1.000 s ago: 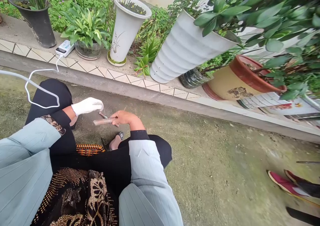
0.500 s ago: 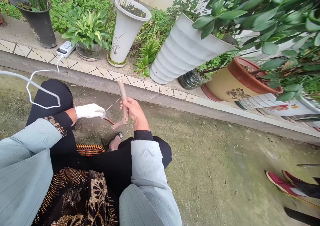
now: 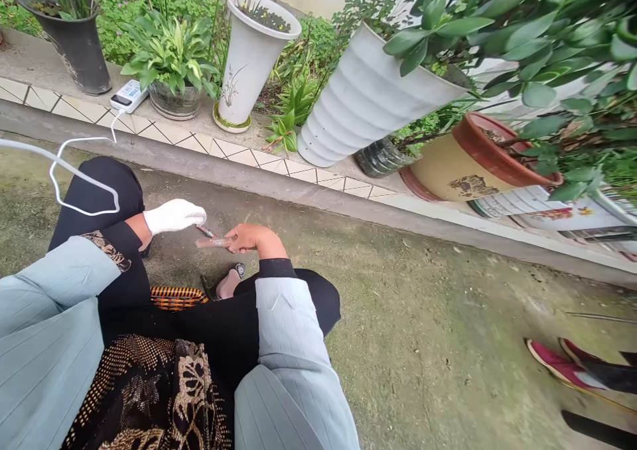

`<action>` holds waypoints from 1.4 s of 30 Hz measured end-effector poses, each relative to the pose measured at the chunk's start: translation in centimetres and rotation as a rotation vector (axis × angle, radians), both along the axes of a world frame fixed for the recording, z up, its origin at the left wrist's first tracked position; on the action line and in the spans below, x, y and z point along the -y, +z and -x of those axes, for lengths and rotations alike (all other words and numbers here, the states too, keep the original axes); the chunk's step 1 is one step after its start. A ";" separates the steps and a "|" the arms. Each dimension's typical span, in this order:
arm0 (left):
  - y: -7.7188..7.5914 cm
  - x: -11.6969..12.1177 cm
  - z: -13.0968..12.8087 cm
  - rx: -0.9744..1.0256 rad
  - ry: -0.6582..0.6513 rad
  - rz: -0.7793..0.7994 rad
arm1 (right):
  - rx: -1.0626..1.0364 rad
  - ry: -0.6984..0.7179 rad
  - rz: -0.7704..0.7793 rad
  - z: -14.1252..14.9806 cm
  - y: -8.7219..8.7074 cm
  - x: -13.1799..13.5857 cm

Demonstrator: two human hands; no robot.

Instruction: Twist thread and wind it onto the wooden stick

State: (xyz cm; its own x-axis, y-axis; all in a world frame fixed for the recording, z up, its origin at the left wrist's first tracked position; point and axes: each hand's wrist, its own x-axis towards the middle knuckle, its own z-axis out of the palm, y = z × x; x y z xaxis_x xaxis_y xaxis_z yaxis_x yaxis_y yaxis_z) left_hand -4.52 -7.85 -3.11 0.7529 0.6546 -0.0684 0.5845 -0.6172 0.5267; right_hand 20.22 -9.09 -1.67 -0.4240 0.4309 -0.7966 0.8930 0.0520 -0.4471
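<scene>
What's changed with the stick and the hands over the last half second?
The right hand swung the brownish stick from upright back down to lie level, its end pointing at the gloved left hand. Both grips held; the left hand with its small red-handled tool barely shifted. Pots and cable unchanged.

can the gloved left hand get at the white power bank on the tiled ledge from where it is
Probably not: the left hand is closed on a small tool, and the power bank lies well beyond it.
</scene>
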 end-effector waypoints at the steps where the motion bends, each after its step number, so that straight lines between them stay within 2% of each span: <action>1: -0.1 -0.2 0.1 0.010 0.052 0.007 | -0.087 -0.009 0.105 -0.2 0.4 0.3; 2: -0.2 -0.4 0.1 0.032 0.094 0.037 | -0.199 -0.029 0.176 -0.5 0.9 0.5; 4: -0.4 -0.6 0.2 0.123 0.140 0.154 | -0.481 -0.129 0.208 -1.2 2.0 0.9; 6: -0.6 -0.5 0.1 0.234 0.127 0.327 | -0.766 -0.350 0.085 -1.8 2.9 1.0; 8: -0.7 -0.1 -0.1 0.293 0.088 0.490 | -0.961 -0.624 -0.119 -2.2 3.2 0.8; 10: -0.6 0.4 -0.4 0.290 0.034 0.590 | -1.023 -0.830 -0.281 -2.2 2.7 0.3; 12: -0.4 0.8 -0.7 0.262 -0.038 0.620 | -0.909 -0.922 -0.396 -1.8 1.8 -0.2; 13: -0.2 0.9 -0.8 0.240 -0.074 0.614 | -0.784 -0.920 -0.460 -1.6 1.2 -0.5; 15: 0.0 1.0 -0.9 0.192 -0.127 0.563 | -0.439 -0.812 -0.605 -1.3 0.3 -0.9; 17: 0.2 0.9 -0.8 0.159 -0.159 0.484 | -0.108 -0.610 -0.694 -1.1 -0.3 -1.1; 18: 0.1 0.7 -0.7 0.154 -0.165 0.440 | 0.010 -0.498 -0.690 -1.1 -0.5 -1.1; 19: 0.1 0.6 -0.5 0.154 -0.154 0.395 | 0.093 -0.391 -0.650 -1.1 -0.6 -1.1; 21: -0.1 0.2 -0.2 0.154 -0.081 0.303 | 0.130 -0.201 -0.456 -1.0 -0.5 -0.8; 23: -0.2 -0.1 0.1 0.154 0.026 0.219 | 0.013 -0.061 -0.168 -0.8 -0.1 -0.2; 25: -0.2 -0.3 0.3 0.173 0.114 0.176 | -0.214 0.008 0.097 -0.7 0.6 0.4; 27: -0.3 -0.4 0.2 0.232 0.170 0.205 | -0.465 -0.025 0.200 -0.7 1.6 0.8; 28: -0.4 -0.4 0.1 0.269 0.187 0.247 | -0.588 -0.097 0.171 -0.8 2.0 0.9; 30: -0.6 -0.2 -0.2 0.321 0.166 0.368 | -0.811 -0.363 -0.013 -1.3 2.5 0.7; 32: -0.8 0.1 -0.5 0.337 0.104 0.477 | -0.943 -0.712 -0.282 -1.8 2.2 0.1; 34: -0.6 0.5 -0.7 0.326 0.041 0.533 | -0.910 -0.965 -0.480 -2.3 1.4 -0.7; 35: -0.4 0.7 -0.8 0.313 0.016 0.538 | -0.828 -1.021 -0.535 -2.4 0.8 -1.1; 36: -0.2 0.8 -0.8 0.294 -0.007 0.532 | -0.714 -1.026 -0.574 -2.4 0.3 -1.3; 38: 0.4 1.0 -0.8 0.247 -0.062 0.503 | -0.429 -0.909 -0.640 -2.3 -0.5 -1.5; 40: 0.8 1.0 -0.7 0.221 -0.080 0.466 | -0.156 -0.694 -0.704 -1.9 -0.8 -1.4; 42: 0.9 0.8 -0.4 0.222 -0.040 0.425 | 0.033 -0.472 -0.688 -1.5 -0.9 -1.1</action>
